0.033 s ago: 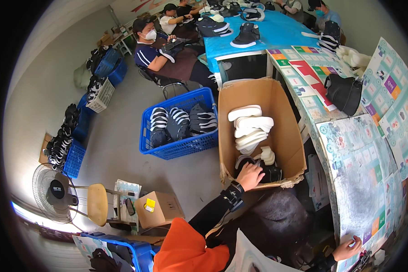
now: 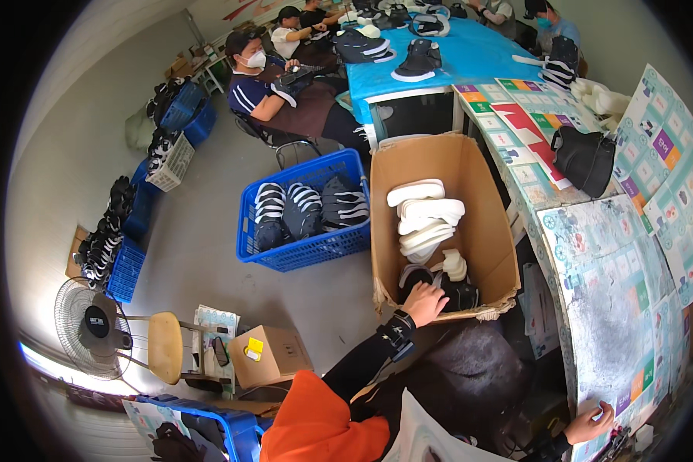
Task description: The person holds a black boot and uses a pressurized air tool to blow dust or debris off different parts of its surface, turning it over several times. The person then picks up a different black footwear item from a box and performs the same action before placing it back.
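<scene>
Running up the right side, the worktable (image 2: 604,316) is covered with printed sheets, its outer edge lost in the dark fisheye rim. Beyond it, the blue-covered table (image 2: 470,50) runs out at the top edge, and the people seated round it are partly cut off. The cardboard box (image 2: 481,212) stands open beside the worktable; its near corner is masked by the person's forearm and hand. Touching or just left of it, I cannot say which, is the blue basket (image 2: 308,258), whose striped shoes overlap too much to count. Inside the box lie white sole-shaped pieces (image 2: 431,209), their lower layers covered. At its near end sit dark shoes (image 2: 462,295), half in shadow, outlines hard to separate. The left hand (image 2: 426,302) reaches over them, fingers bent and partly spread; the fingertips merge with the dark material, so whether they grip is unclear. The right hand (image 2: 590,423) is loosely curled at the worktable's near edge; whether it has hold of anything I cannot tell.
</scene>
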Demonstrator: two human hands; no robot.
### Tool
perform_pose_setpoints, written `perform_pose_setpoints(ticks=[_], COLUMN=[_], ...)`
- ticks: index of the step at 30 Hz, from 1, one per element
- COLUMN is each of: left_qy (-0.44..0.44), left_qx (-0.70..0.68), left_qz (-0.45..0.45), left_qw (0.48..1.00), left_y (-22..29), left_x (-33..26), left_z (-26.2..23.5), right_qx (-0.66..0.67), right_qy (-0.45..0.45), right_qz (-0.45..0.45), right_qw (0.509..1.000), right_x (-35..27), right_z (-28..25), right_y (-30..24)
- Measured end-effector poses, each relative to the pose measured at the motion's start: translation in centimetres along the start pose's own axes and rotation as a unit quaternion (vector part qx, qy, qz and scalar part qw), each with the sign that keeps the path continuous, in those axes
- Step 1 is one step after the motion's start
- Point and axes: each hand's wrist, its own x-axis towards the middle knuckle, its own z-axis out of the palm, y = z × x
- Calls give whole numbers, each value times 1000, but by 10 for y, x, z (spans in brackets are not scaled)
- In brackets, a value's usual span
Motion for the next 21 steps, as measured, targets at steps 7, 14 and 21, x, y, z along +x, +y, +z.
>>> perform_pose_setpoints(ticks=[7, 14, 21], left_qy=[14, -6, 10], left_qx=[-45, -73, -81], left_qz=[-35, -68, -69], left_qw=[998, 995, 994], left_y=[10, 18, 13], left_x=[-4, -5, -7], left_z=[14, 5, 13], right_qx=[-37, -37, -56], right_qy=[-7, -20, 56], right_qz=[-22, -23, -68], right_qw=[999, 999, 995], right_x=[-2, -10, -21], right_z=[0, 11, 18], right_y=[13, 38, 41])
